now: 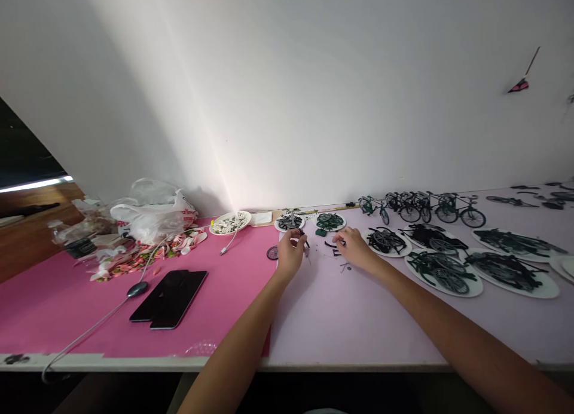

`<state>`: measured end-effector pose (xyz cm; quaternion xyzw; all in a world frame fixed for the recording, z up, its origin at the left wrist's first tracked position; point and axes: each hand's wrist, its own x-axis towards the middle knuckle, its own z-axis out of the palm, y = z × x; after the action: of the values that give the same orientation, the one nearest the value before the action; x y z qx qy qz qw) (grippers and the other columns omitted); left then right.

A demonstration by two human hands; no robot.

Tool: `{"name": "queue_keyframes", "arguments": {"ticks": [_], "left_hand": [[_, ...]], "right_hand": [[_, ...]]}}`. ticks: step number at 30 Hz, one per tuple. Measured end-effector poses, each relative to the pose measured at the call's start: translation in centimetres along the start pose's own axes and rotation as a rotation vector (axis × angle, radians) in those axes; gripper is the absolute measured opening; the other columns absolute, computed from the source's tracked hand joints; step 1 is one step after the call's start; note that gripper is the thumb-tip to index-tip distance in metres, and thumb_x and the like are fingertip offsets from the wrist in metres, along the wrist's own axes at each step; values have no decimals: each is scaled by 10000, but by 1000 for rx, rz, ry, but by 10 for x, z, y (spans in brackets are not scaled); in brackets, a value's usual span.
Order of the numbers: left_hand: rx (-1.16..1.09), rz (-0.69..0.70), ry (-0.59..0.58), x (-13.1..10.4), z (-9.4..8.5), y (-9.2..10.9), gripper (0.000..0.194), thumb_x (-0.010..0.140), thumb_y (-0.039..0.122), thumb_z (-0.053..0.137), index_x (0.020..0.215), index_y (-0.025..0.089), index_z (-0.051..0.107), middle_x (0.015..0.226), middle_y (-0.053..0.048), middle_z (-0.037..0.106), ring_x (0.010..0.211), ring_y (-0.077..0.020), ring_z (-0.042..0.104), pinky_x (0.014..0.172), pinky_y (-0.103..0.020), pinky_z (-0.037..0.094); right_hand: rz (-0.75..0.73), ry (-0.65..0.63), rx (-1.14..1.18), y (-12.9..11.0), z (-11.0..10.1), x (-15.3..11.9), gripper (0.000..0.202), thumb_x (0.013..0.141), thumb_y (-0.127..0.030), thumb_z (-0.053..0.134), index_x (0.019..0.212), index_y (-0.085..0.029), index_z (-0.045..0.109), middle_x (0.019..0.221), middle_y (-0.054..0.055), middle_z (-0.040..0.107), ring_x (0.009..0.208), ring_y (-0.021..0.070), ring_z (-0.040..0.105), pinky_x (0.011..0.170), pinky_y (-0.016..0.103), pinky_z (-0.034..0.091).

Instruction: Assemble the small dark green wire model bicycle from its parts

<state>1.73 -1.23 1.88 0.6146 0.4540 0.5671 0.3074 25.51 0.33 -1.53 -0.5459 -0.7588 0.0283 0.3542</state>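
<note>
Over the pale sheet, my left hand (291, 251) is closed, with a small dark model bicycle part (305, 243) between thumb and fingers. My right hand (353, 247) reaches in from the right, its fingertips pinched together at some small black pieces (332, 247); whatever they grip is too small to make out. Just left of my left hand lies a small spoked wheel (272, 253). Tiny loose parts (345, 267) are scattered below my right hand. Behind the hands stand two small plates, one with grey and black parts (289, 223), the other with dark green parts (330, 221).
Assembled miniature bicycles (410, 207) stand along the wall. To the right are several plates of bicycle parts (443, 273). Two dark phones (173, 297), a cable puck (137, 290), a plastic bag (155, 214) and a plate of pale pieces (230, 223) occupy the pink left side.
</note>
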Motion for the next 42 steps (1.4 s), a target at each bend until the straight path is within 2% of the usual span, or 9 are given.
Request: {"name": "queue_keyframes", "arguments": {"ticks": [5, 8, 10, 13, 16, 19, 22, 29, 42], "left_hand": [[88, -6, 61, 11, -9, -8, 157, 907, 278, 665, 1007, 163, 631, 966, -58, 698, 558, -109, 632, 561, -251, 470], [88, 2, 62, 13, -9, -11, 164, 906, 284, 663, 1012, 163, 631, 959, -57, 702, 559, -113, 636, 577, -257, 479], [77, 16, 49, 12, -8, -13, 169, 906, 291, 662, 1015, 165, 632, 958, -59, 705, 563, -116, 640, 581, -257, 485], [65, 24, 26, 9, -5, -13, 175, 909, 303, 660, 1017, 168, 634, 936, -57, 702, 563, -117, 634, 563, -249, 481], [54, 38, 19, 6, -3, -13, 182, 904, 312, 677, 1010, 170, 639, 923, -50, 692, 563, -113, 629, 561, -243, 480], [10, 34, 0, 4, -2, -13, 208, 886, 334, 707, 996, 168, 645, 920, -50, 686, 553, -110, 624, 548, -239, 482], [-37, 7, -4, 3, -1, -15, 252, 870, 370, 734, 985, 163, 648, 895, -47, 684, 539, -106, 614, 528, -234, 480], [-71, -28, 11, 3, 0, -16, 260, 875, 360, 734, 995, 152, 634, 908, -47, 675, 544, -100, 621, 539, -234, 487], [-76, -32, 7, -1, 3, -13, 298, 861, 396, 757, 988, 153, 640, 924, -63, 686, 534, -97, 615, 529, -231, 489]], "right_hand": [[-214, -37, 117, -24, 12, -10, 221, 958, -179, 547, 1095, -221, 715, 1151, 101, 699, 1186, 292, 577, 1041, 478, 492], [-339, -130, 152, -44, 23, -19, 441, 905, -66, 515, 1289, -218, 672, 1309, 106, 678, 1284, 282, 551, 1119, 508, 459], [-367, -172, 151, -56, 28, -25, 549, 895, -29, 485, 1380, -238, 632, 1426, 100, 624, 1413, 286, 470, 1156, 524, 436], [-390, -227, 151, -68, 33, -29, 637, 884, 30, 415, 1433, -234, 600, 1478, 107, 588, 1499, 270, 396, 1177, 511, 429], [-343, -237, 179, -68, 31, -28, 685, 841, 81, 383, 1417, -211, 612, 1434, 135, 609, 1406, 254, 512, 1141, 471, 468], [-290, -249, 221, -63, 25, -25, 558, 882, 55, 407, 1273, -216, 698, 1217, 119, 707, 1180, 245, 642, 1040, 441, 529], [-298, -243, 267, -60, 19, -22, 421, 932, 7, 442, 1120, -220, 743, 1088, 92, 738, 1089, 242, 653, 975, 418, 549], [-356, -177, 182, -62, 14, -26, 344, 965, -86, 533, 1183, -241, 750, 1275, 107, 699, 1277, 281, 553, 1082, 481, 480], [-378, -180, 136, -53, 21, -21, 272, 981, -138, 562, 1069, -229, 802, 1186, 98, 756, 1139, 268, 642, 1011, 453, 515]]}}
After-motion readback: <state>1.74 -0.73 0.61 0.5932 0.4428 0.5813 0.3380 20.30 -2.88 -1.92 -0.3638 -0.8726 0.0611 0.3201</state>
